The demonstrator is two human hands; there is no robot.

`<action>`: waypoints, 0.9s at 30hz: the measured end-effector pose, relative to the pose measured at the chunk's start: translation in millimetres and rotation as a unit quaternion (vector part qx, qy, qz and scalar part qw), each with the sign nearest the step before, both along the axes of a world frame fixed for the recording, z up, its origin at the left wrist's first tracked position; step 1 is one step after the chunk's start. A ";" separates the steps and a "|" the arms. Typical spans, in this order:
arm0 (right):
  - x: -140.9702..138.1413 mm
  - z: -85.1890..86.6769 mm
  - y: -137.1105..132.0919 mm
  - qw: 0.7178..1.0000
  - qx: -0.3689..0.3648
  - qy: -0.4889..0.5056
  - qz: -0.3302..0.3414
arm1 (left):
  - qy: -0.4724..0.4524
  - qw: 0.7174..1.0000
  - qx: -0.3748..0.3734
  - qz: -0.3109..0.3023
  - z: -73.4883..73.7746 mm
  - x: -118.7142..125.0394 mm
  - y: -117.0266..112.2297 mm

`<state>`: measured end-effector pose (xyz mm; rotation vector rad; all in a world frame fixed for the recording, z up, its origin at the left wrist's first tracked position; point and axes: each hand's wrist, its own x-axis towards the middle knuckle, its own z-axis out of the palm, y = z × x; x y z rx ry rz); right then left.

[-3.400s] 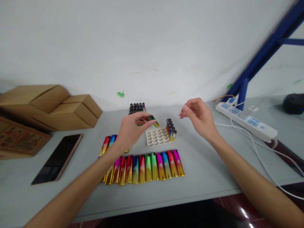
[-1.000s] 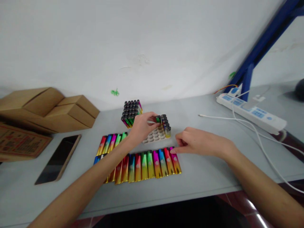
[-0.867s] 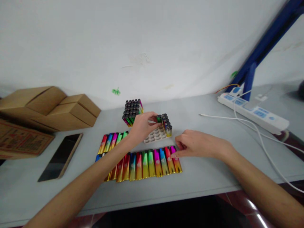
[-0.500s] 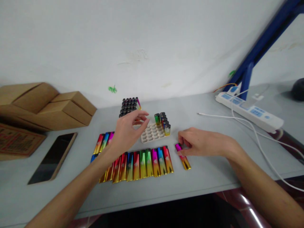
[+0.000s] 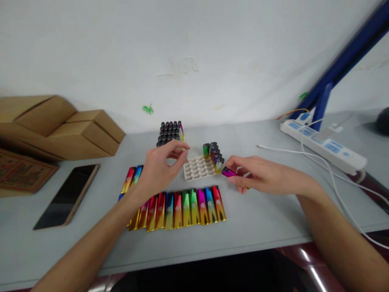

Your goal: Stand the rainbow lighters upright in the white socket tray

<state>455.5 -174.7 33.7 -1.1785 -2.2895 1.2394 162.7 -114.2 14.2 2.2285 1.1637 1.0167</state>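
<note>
A purple-and-gold lighter [image 5: 228,172] is pinched in my right hand [image 5: 252,172], lifted off the table and tilted, its lower part hidden by the fingers. Just left of it lies a white holder [image 5: 199,168] with rows of holes; several lighters [image 5: 215,152] stand upright along its right side. My left hand [image 5: 164,162] hovers at the holder's left edge, thumb and index finger slightly apart with nothing between them. Below, a row of shiny multicoloured lighters [image 5: 186,209] lies flat, partly covered by my left forearm. Behind the left hand stands a block of black-topped lighters [image 5: 169,133].
Cardboard boxes [image 5: 91,132] and a dark-screened phone [image 5: 67,194] are at the left. A white power strip [image 5: 325,142] and a white cable [image 5: 282,149] lie on the right. A wall rises behind the grey table [image 5: 258,231].
My right hand has picked the purple-and-gold lighter up off the table and turned it, bringing its top near the holder. My left hand stays beside the holder. The view has shifted slightly.
</note>
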 end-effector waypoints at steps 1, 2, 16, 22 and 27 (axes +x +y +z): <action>-2.9 1.2 -1.0 0.998 -0.036 0.052 -0.009 | 0.003 1.000 0.000 -0.001 0.8 -0.4 -1.3; -6.5 1.1 -1.9 0.992 -0.070 0.100 -0.018 | 0.006 1.000 0.001 -0.003 1.7 -0.7 -2.5; -46.5 -21.7 -1.8 0.899 -0.233 0.365 -0.062 | 0.029 1.000 -0.003 0.011 7.9 -11.1 -11.8; -52.6 -20.7 -3.1 0.867 -0.272 0.404 -0.105 | 0.031 0.999 0.000 -0.008 7.8 -12.0 -12.9; -54.0 -20.7 -0.2 0.866 -0.296 0.387 -0.114 | 0.055 0.998 0.000 0.008 5.7 -8.5 -11.3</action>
